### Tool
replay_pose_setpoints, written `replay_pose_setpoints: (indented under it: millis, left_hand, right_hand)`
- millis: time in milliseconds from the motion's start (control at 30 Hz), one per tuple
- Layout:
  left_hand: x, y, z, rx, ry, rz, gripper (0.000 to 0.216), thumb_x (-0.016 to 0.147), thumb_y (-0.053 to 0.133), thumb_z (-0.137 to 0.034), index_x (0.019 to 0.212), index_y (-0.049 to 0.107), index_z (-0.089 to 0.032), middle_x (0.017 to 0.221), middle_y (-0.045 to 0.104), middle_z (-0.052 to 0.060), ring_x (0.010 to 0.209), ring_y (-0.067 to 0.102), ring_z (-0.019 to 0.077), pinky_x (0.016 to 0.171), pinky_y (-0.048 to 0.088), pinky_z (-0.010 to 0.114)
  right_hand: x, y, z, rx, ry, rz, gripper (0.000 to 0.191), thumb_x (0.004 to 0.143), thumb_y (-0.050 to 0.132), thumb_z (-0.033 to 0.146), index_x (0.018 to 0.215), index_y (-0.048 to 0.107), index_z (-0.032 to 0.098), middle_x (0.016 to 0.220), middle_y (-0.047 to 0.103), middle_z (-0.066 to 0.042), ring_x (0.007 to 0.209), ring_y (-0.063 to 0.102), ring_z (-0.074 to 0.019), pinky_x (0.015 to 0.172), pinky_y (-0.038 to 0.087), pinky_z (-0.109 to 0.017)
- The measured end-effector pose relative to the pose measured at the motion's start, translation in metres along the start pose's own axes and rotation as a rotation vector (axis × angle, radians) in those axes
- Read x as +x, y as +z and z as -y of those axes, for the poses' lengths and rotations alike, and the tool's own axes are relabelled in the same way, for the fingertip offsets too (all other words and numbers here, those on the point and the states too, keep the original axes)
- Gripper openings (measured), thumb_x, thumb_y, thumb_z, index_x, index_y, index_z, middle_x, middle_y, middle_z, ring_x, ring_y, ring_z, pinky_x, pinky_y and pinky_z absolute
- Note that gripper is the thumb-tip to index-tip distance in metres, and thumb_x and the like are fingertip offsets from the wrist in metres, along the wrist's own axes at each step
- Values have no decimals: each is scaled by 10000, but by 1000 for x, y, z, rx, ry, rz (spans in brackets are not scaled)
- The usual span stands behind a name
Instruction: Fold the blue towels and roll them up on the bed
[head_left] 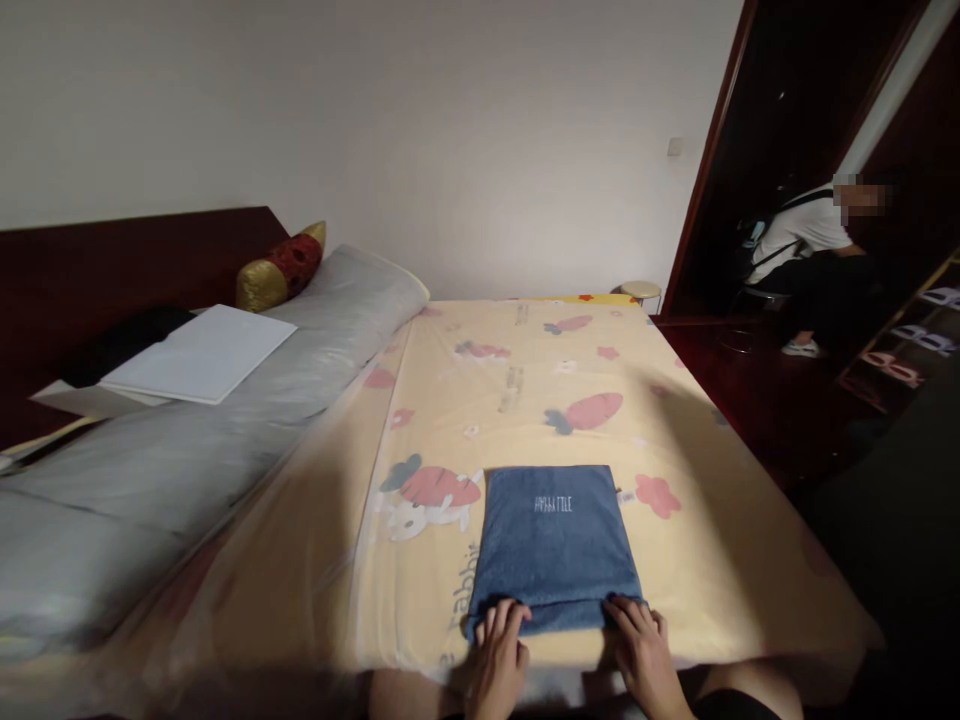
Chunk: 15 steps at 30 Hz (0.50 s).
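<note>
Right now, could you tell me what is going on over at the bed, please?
A person has both hands on a folded blue towel that lies flat on the yellow printed bedsheet. The left hand and the right hand each rest their fingers on its near edge, one at each corner; whether they pinch it cannot be told. Another person sits in the doorway at the far right, apart from the bed.
</note>
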<state>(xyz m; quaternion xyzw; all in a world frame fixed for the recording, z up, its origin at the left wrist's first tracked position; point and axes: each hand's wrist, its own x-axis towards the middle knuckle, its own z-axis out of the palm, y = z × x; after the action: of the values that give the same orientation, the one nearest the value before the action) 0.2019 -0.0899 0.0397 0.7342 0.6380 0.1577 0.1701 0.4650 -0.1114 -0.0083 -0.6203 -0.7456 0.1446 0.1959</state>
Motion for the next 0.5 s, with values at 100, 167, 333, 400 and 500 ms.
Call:
replay_pose_setpoints:
  millis: [100,167,333,400,500]
  left_hand:
    - [4,-6,16,44,-60,-19,398,725,386,-44,982,564,-289,1053,615,-6,1052,524,184,952,341,361]
    - [9,-10,21,43,-45,-6,371,728,394,-57,959,569,-289,1013,628,-14,1045,532,178,959,336,361]
    - [23,-15,24,44,-19,-21,312,712,426,-60,863,603,-267,916,669,-25,979,585,166,923,359,352]
    - [28,-15,29,68,-70,-5,292,707,443,-65,828,623,-261,894,687,-24,974,603,171,928,358,364]
    - [31,-11,35,97,-137,34,300,718,440,-65,824,650,-251,885,707,-11,975,620,182,961,339,399]
  right_hand:
    - [2,2,-12,-17,27,-38,545,746,474,126,1249,563,317,1250,621,-23,1131,549,-220,933,369,-368]
    - [7,3,-12,-14,32,-53,488,763,469,119,1191,597,317,1200,645,-16,1094,568,-206,908,374,-359]
    - [24,-6,1,1,48,-75,370,784,471,127,1071,631,296,1091,665,-11,1047,572,-198,896,351,-373]
    - [30,-13,2,-16,62,-49,288,793,462,140,965,650,274,991,671,-10,991,581,-200,881,346,-385]
    - [37,-16,0,-59,80,13,245,786,441,130,843,650,246,894,670,-20,927,589,-211,861,343,-407]
